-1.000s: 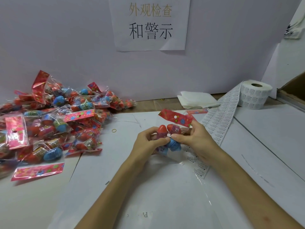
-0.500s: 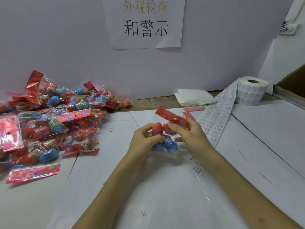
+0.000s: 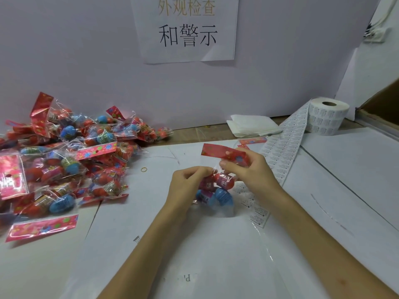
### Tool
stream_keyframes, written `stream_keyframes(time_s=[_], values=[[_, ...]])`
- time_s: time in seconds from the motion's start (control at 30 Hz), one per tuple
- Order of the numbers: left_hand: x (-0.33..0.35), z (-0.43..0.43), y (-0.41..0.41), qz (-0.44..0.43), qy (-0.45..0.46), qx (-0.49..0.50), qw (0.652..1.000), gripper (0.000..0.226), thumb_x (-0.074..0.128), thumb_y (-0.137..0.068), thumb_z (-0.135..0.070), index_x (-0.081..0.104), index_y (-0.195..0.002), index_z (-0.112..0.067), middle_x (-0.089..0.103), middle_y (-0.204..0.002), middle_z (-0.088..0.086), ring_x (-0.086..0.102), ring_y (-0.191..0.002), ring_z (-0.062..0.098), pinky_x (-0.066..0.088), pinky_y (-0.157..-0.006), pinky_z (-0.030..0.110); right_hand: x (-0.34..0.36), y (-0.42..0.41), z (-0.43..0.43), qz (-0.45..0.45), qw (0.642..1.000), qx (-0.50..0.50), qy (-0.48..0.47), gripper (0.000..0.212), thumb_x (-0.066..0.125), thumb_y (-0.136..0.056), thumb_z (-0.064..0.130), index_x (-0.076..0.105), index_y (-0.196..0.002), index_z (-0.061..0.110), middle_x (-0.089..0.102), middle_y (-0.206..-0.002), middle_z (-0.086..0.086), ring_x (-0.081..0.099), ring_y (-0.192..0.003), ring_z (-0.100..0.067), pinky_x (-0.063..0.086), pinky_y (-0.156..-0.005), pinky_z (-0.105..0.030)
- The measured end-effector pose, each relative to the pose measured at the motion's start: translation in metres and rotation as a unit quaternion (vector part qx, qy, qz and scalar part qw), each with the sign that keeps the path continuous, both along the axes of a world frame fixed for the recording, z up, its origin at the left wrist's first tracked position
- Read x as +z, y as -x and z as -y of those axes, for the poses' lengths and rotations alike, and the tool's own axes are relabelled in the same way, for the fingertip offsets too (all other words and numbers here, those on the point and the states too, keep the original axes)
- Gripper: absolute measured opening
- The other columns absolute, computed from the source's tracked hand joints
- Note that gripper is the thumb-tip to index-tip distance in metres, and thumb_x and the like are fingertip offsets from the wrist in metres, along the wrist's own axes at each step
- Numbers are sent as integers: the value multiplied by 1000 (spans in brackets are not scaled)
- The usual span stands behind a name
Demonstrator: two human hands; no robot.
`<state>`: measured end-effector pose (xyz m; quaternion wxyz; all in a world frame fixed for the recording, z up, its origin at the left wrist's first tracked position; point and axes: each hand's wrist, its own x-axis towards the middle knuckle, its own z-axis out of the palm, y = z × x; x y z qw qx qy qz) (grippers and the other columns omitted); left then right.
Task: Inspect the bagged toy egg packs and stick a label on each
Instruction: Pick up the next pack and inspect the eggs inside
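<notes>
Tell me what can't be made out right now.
In the head view:
Print on the label strip: too small to read.
The egg pack: partly covered by the left hand and right hand; any label unseen.
The pile of packs: cut off by the left edge, count unknown.

High on the pale back wall [image 3: 86, 61], a white paper sign [image 3: 185, 29]: one faint gold line of characters above a bold black line, lower right corner lifting off the wall. Further right, up on the side wall, a white socket strip [image 3: 375, 33] with dark plugs. Lower down at the right edge, the brown flap of a cardboard box [image 3: 382, 104]. Across the surface [image 3: 345, 169], large white sheets laid edge to edge, with bare brown wood only along the back. On that back strip, a small stack of folded white cloths [image 3: 252, 125]. Left of centre on the sheets, a thin yellow rubber band [image 3: 144, 169], lying flat. Nearer the front, clear plastic film [image 3: 237, 244] spread over the paper.
</notes>
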<state>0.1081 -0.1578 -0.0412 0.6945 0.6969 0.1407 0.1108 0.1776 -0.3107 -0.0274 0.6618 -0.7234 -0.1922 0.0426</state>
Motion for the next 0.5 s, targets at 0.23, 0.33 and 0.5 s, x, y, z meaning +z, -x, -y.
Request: stream_keyframes(time_s=[0.23, 0.33, 0.5], values=[[4, 1, 0, -16, 56, 22, 998, 21, 64, -98, -20, 83, -91, -25, 79, -97, 5, 73, -102, 30, 62, -88, 52, 0, 3, 0, -59, 996, 56, 43, 4, 78, -87, 14, 79, -85, 17, 75, -75, -2, 73, -73, -12, 62, -67, -26], [5, 0, 1, -17, 78, -2, 997, 17, 66, -98, -22, 83, -102, -22, 79, -103, 5, 72, -106, 30, 61, -87, 51, 2, 5, -1, -62, 997, 39, 6, 17, 78, -85, 4, 79, -74, 18, 75, -77, -7, 74, -71, -16, 60, -64, -25], [3, 1, 2, -11, 113, -41, 993, 26, 61, -101, -27, 77, -116, -14, 77, -111, 9, 74, -106, 30, 62, -79, 43, 6, 5, 2, -70, 997, 42, -11, 24, 80, -82, 3, 78, -66, 20, 76, -75, -4, 74, -69, -20, 61, -66, -27]])
